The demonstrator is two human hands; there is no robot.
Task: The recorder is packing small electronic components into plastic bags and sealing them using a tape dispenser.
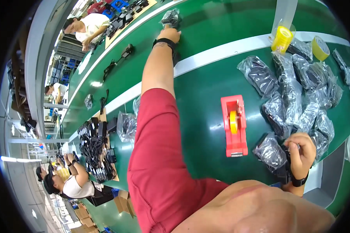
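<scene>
My left arm, in a red sleeve, stretches far out over the green belt [206, 89]. My left hand [169, 35] rests on a clear bag holding a black item [170, 18] at the far side. My right hand [301, 153] stays close to my body, its fingers closed on a clear-bagged black item [274, 153] at the near edge of the belt. Both wrists wear black bands. A red tape dispenser with a yellow roll [234, 125] stands between my two hands.
Several more bagged black items [299, 85] lie piled on the right. Two yellow tape rolls [282, 39] sit behind them. Other people work along the line at the left, beside black cables and adapters [95, 151]. Cardboard boxes [122, 202] stand on the floor.
</scene>
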